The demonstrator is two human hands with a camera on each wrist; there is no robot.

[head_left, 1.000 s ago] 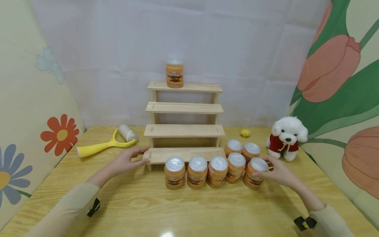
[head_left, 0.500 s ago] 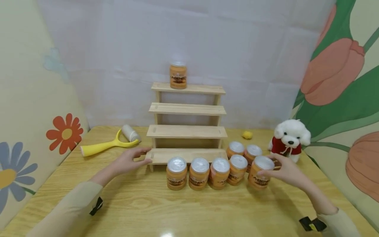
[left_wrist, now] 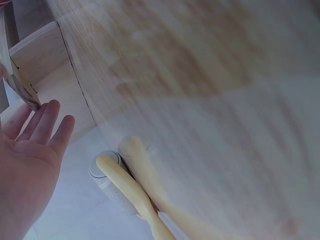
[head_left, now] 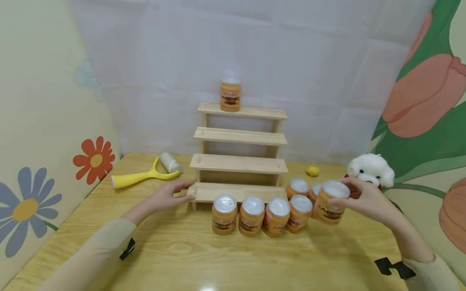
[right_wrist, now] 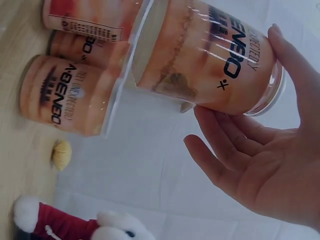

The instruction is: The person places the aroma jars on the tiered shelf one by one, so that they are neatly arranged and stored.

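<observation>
In the head view my right hand [head_left: 371, 202] grips an orange can [head_left: 329, 212] with a silver lid, thumb in front and fingers behind. The right wrist view shows this can [right_wrist: 215, 55] raised off the table, its base above the standing cans. My left hand [head_left: 165, 199] holds the left end of the lowest shelf of a four-tier wooden stand [head_left: 236, 191], thumb toward the front edge. Its fingertips meet the board end in the left wrist view. Several matching cans [head_left: 252, 218] stand before the stand and at its right. One more can [head_left: 230, 97] sits on the top shelf.
A yellow slingshot-shaped handle [head_left: 138, 177] lies left of the stand beside a grey roll [head_left: 170, 163]. Back right are a small yellow lump [head_left: 312, 170] and a white plush dog [head_left: 371, 167], partly behind my right hand. A white cloth [head_left: 309, 81] hangs behind.
My right hand has lifted its can from the table, up and away from the other cans. My left hand stays at the shelf end. The head view has shifted slightly.
</observation>
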